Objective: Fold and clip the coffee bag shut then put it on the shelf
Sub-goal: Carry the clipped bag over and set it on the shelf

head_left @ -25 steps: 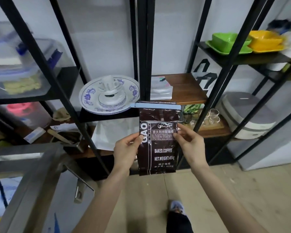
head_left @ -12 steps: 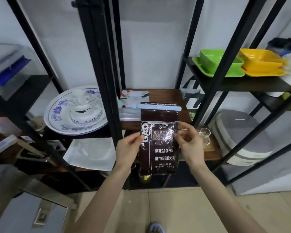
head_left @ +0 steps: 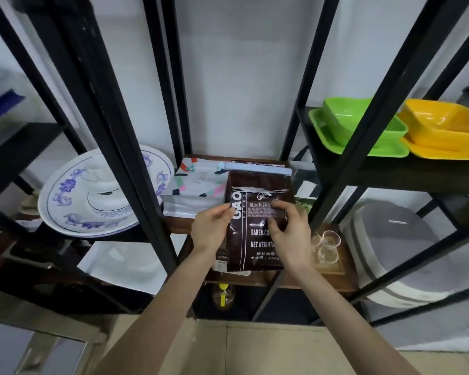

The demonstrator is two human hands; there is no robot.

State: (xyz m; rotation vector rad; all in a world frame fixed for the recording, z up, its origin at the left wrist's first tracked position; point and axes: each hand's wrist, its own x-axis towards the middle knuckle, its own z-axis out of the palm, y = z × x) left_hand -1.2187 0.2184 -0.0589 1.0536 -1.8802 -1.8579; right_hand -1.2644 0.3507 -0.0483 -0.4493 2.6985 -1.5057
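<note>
**Placement hazards: clipped coffee bag at the wooden shelf**

Risks, largest first:

- Black shelving frame (head_left: 125, 147): uprights at 10 and 2 o'clock of the bag. Narrow bay; a tilted entry likely to snag the clip ends.
- Wooden shelf (head_left: 182, 226): partly taken by a patterned pouch (head_left: 198, 182) and a silver pouch (head_left: 190, 205) at 9 o'clock of the bag. Little bare board visible; crowding could push these off or leave the bag overhanging.
- Coffee bag (head_left: 255, 239): upright, top folded, in front of the shelf edge, bottom below board level. Tall and soft; likely to topple forward if released before seated.
- Left hand (head_left: 210, 231): pinching the bag's left edge.
- Right hand (head_left: 289, 234): fingers curled over the bag's right face, gripping.
- Small glasses (head_left: 326, 246): on the lower board at 4 o'clock, just beside the right wrist. Knock risk.
- Blue clip (head_left: 257, 167): across the fold; wider than the bag.

Surroundings: white wall, tiled floor, blue-patterned plate (head_left: 73, 196) at 9 o'clock, green tray (head_left: 363, 142) at 2 o'clock.
</note>
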